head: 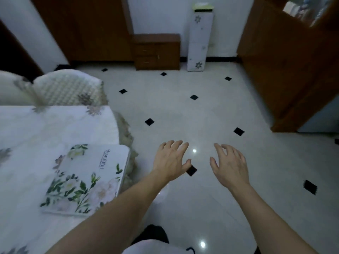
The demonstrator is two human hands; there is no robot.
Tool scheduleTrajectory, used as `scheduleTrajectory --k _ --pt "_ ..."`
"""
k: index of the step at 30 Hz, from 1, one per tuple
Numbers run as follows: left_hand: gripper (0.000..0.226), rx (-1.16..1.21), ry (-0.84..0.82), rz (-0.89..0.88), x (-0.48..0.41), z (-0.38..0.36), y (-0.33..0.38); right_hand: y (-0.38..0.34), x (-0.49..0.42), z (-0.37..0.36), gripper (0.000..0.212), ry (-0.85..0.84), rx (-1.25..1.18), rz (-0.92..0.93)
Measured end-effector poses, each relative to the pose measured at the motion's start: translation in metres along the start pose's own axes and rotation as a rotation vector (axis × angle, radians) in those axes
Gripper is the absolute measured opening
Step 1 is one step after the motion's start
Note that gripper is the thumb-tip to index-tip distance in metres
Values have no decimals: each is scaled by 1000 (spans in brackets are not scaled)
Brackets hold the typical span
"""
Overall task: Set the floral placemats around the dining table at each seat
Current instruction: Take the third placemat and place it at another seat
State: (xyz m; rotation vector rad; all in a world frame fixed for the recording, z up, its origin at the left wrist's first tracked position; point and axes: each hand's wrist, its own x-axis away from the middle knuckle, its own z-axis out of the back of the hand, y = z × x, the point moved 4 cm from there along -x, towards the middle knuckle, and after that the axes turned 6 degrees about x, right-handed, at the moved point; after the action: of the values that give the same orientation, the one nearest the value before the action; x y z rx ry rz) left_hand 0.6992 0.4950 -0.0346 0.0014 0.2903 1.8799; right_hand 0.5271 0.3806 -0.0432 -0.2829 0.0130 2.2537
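Over the white tiled floor (pixel 183 110) with its small black diamonds, we see in the head view our left hand (pixel 171 160) and right hand (pixel 229 165) stretched forward side by side, palms down, fingers spread and relaxed, holding nothing and touching nothing. To our left, the floral placemat (pixel 86 180) lies flat near the corner of the table (pixel 55 125), on its flowered cloth, one edge just at the table's rim and well apart from both hands. Behind the table stands a quilted chair (pixel 67 87).
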Motion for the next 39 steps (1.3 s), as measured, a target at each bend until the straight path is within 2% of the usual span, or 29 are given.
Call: scheduleTrajectory --k 7,11,15,22,28,32,39 --pt "57 -58 97 377 37 19 -105 -114 -74 -32 47 0 -104 368" --pt "51 -95 176 563 65 24 -161 -189 -101 -52 50 -53 -148 557" --pt "56 -87 193 768 84 21 -216 -260 -129 -70 50 -65 -130 748" --pt "63 -26 219 1061 118 22 -293 -355 -176 -83 47 -105 -142 973" --pt "64 7 233 1278 157 18 -313 -412 -195 -100 49 -175 -124 1088" --pt "63 33 307 1445 180 10 -310 -442 -194 -115 50 -217 -134 1188" --pt "61 64 406 1802 210 1 -287 -473 -195 -158 52 -434 -90 1323"
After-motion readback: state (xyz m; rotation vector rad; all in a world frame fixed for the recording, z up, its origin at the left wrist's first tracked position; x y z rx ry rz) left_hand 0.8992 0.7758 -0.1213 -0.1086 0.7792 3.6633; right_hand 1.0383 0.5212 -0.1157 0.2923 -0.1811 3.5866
